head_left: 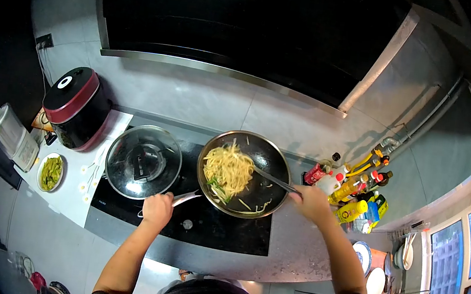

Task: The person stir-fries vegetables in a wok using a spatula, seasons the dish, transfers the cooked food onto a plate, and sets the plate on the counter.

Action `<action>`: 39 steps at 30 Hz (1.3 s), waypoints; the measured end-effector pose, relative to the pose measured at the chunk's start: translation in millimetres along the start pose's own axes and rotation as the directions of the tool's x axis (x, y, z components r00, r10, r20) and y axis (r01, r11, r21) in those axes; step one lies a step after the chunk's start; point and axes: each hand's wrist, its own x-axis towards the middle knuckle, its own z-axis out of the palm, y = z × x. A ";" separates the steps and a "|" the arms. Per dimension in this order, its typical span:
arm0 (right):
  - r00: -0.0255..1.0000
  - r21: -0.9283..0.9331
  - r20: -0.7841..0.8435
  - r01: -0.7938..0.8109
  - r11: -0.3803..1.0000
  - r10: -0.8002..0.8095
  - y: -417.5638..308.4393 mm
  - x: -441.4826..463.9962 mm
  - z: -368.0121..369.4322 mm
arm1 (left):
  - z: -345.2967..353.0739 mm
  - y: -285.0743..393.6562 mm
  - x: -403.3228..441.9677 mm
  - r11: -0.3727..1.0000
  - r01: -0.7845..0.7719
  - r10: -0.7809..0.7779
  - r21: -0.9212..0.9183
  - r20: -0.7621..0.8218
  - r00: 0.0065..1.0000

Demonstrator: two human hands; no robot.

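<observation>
Your left hand (158,209) is closed around the silvery metal handle (185,197) of a round, steel-rimmed frying pan with a dark inside (268,156). Your right hand (309,205) grasps a long, slim, grey cooking utensil (276,180), which slants down to the left into the pan; its far end meets the food, so you cannot tell its shape. A heap of pale yellow noodles (228,168) fills the pan's left half, with thin green vegetable strips (218,190) at its lower edge and a few loose strands to the right.

The pan is over the right side of a black glass cooktop (236,236). On the left side sits a round, clear glass lid with a metal rim and dark knob (143,162). Beyond that, on the counter to your left, stand a rounded black-and-dark-red electric cooker (74,105) and a small white oval bowl (40,175) of green food (52,172). To your right, past the pan, bottles cluster by the wall, among them a bright yellow plastic one (351,211).
</observation>
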 end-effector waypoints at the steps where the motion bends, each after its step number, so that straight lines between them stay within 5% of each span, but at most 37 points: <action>1: 1.000 -0.015 0.014 0.014 1.000 -0.013 2.1 -2.9 -15.2 | 2.7 -1.0 -0.2 1.000 0.005 -0.005 0.009 -0.004 1.000; 5: 0.997 -0.187 0.024 -0.074 0.980 0.080 36.2 20.6 -20.3 | 5.8 -0.6 0.9 1.000 0.009 -0.009 0.022 -0.014 1.000; 8: 0.946 -0.185 0.142 -0.264 0.947 0.291 59.8 72.7 11.8 | -0.3 0.1 0.2 1.000 -0.003 0.003 0.006 -0.001 1.000; 14: 0.952 0.072 0.302 0.039 0.997 -0.059 -4.7 122.9 3.4 | 9.3 -2.4 4.1 0.999 0.045 -0.046 0.007 0.086 0.995; 23: 0.830 -0.157 0.130 0.558 0.815 -0.543 -53.5 60.6 -47.7 | 11.8 -2.9 3.4 0.998 0.057 -0.059 0.025 0.087 0.994; 29: 0.906 -0.301 0.087 0.419 0.856 -0.413 -52.7 -28.9 -101.0 | 14.0 -4.4 3.2 0.998 0.034 -0.040 0.055 0.117 0.992; 36: 0.984 -0.262 0.045 0.178 0.949 -0.172 -63.2 -34.3 -35.0 | 11.2 -1.6 1.0 0.998 0.048 -0.053 0.044 0.110 0.993; 39: 0.983 -0.198 0.017 0.180 0.963 -0.180 -62.4 -41.5 -60.8 | 8.2 -4.1 3.2 0.999 0.031 -0.035 0.032 0.116 0.993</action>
